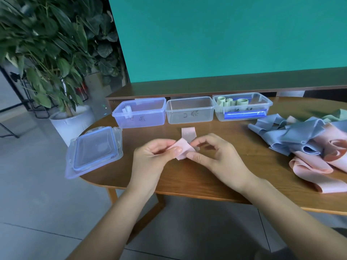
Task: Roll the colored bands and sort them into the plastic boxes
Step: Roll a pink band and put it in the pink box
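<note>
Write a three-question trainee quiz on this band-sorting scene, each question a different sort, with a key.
1. True or false: the middle box holds rolled bands.
2. Which colour are the rolls in the right box? A pink, B green, C blue.
3. Fill in: both hands, left hand and right hand, pinch a ___ band.

Key: 1 false; 2 B; 3 pink.
</note>
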Tool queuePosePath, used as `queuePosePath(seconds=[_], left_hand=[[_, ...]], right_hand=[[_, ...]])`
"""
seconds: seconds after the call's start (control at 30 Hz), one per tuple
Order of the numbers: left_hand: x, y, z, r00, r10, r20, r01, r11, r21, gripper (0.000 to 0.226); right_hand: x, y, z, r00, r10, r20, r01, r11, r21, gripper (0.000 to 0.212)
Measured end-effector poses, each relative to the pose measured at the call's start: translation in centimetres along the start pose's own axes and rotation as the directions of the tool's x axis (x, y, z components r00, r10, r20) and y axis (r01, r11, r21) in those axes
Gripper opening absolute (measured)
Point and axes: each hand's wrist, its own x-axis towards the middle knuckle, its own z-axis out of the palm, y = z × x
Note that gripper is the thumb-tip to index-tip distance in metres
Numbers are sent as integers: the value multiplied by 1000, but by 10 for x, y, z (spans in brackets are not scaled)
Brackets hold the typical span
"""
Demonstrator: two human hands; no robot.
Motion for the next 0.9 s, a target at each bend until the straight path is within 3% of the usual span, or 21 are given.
queuePosePath(seconds=[0.13,0.23,0.37,0.47,0.57,0.7,0.8,0.9], left_hand=[[2,4,-2,999,14,36,-17,997,74,17],[7,11,-2,997,48,61,-54,992,117,14],[20,33,0,986,127,105,-145,973,181,12],[31,52,-1,981,150,126,-174,962,210,11],[37,64,-6,978,144,154,-175,962,212,10],[43,76,-20,980,160,115,-178,969,172,11],[50,78,-29,987,139,78,-146,985,89,13],[54,78,-34,985,160,62,-161,987,20,15]], right_hand=[[8,1,0,999,-17,49,17,1000,-6,12],[16,3,-5,998,14,61,-15,1000,6,30],[41,4,-7,949,50,310,-7,990,-138,52],[60,22,-3,932,90,351,42,936,-350,38],[76,43,-8,938,230,259,-92,886,-454,19],[88,49,-17,924,303,235,-232,929,-288,12],[90,46,-19,921,308,238,-328,943,50,18],[92,48,-24,906,301,297,-390,866,314,22]])
